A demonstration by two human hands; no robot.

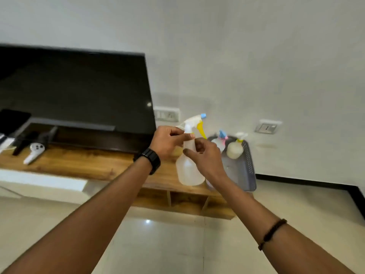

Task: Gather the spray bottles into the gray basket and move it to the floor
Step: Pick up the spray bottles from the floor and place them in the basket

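Left hand [167, 140] grip pinching spray bottle [188, 167] neck, right hand [205, 157] apparently loosely touching it

- I am seeing the gray basket [247, 171] sitting at the desk's [83, 165] right end; its near part is lying open, while two spray bottles [234, 148] are crowding its far end.
- The clear bottle [188, 167] and both hands are standing just left of the basket's near rim.
- The television [75, 99] is walling off the desk's back left.
- A white controller [34, 153] is lying on the left.
- The floor [296, 204] to the basket's right is lying open.
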